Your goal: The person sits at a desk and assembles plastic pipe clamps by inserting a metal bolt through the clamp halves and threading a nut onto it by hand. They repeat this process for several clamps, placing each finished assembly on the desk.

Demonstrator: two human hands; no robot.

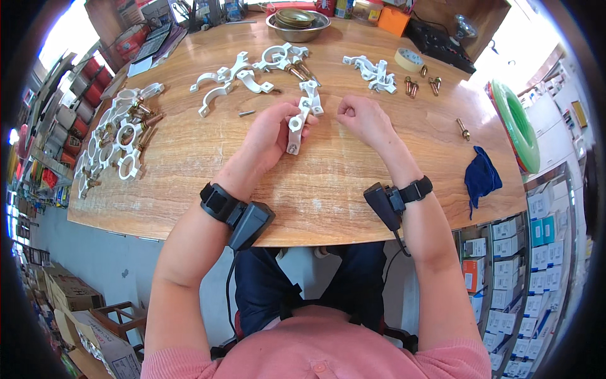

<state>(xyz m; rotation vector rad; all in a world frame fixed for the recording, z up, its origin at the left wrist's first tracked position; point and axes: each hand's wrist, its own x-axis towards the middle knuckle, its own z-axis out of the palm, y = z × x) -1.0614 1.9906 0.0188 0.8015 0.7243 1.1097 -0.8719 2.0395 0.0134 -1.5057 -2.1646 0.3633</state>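
My left hand grips a white pipe clamp over the middle of the table, its fingers closed around the side of the piece. A nut or bolt head shows at the clamp's near end. To the right, apart from the clamp, my right hand is closed with its fingertips curled together; what they hold, if anything, is hidden. Loose white clamp halves lie just beyond my left hand, beside a small screw. Brass-coloured anchor bolts lie behind the held clamp, close to a ring-shaped clamp.
Several clamps with bolts are heaped at the left. More clamp pieces, a tape roll and short bolts lie far right. A single bolt and a blue cloth are near the right edge. A metal bowl stands behind.
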